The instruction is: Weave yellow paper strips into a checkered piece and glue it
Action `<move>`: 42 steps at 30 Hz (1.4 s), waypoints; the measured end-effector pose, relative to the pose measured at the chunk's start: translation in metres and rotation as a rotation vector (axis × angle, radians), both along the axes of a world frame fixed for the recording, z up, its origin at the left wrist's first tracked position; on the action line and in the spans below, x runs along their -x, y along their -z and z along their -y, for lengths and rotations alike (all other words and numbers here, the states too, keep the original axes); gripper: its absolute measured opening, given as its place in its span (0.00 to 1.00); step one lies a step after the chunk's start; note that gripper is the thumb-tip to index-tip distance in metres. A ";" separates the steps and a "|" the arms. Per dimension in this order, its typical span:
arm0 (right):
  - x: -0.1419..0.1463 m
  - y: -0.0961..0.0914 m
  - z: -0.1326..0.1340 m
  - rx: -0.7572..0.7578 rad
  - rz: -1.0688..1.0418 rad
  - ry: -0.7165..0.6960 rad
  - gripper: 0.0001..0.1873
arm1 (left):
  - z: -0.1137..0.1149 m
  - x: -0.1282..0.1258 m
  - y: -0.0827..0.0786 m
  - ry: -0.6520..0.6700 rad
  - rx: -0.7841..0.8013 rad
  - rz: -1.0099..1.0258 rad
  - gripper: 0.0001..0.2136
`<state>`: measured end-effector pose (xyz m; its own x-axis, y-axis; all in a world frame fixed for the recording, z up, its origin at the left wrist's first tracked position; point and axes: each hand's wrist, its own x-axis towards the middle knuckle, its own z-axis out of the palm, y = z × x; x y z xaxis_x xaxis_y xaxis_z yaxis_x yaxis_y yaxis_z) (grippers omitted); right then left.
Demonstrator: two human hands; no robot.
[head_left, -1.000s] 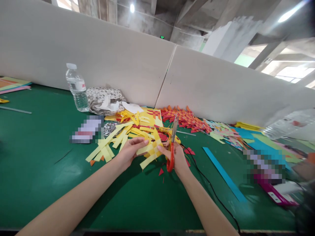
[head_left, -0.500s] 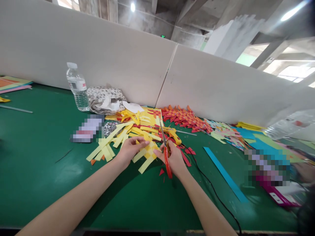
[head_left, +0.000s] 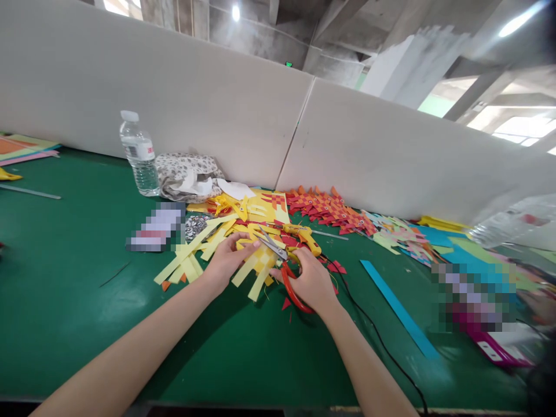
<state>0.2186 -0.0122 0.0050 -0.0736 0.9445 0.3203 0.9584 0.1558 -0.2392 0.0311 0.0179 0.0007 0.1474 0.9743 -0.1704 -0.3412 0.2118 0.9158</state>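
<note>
Between thumb and fingers, my left hand [head_left: 231,260] pinches a woven yellow paper piece [head_left: 262,259], whose pale strips hang down towards me. My right hand [head_left: 313,279] grips red-handled scissors [head_left: 296,294] with the blades parted. These blades lie over the upper part of the woven paper and point up and left. Loose pale yellow paper strips [head_left: 182,263] are piled left of my left hand. Just beyond my right hand lies a yellow glue gun [head_left: 303,233] with a black cord.
A water bottle [head_left: 139,153] stands by a patterned cloth bag [head_left: 189,174] at the back left. Red-orange woven paper fish [head_left: 328,208] are heaped along the partition [head_left: 217,98]. A blue paper strip [head_left: 398,307] lies on the right, past the cord [head_left: 369,321].
The scissors have swung from pointing upward to pointing left, and their blades have parted over the woven paper. My left hand keeps its hold nearly in place.
</note>
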 end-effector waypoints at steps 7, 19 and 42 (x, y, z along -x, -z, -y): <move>0.000 0.002 0.000 -0.059 -0.008 -0.003 0.21 | -0.001 -0.002 0.005 0.030 -0.085 -0.042 0.16; -0.006 -0.002 0.000 -0.040 0.036 -0.077 0.23 | -0.008 0.005 0.005 -0.056 -0.199 -0.152 0.15; -0.005 -0.007 0.003 -0.018 0.049 -0.158 0.23 | -0.011 0.006 0.010 -0.054 -0.278 -0.143 0.12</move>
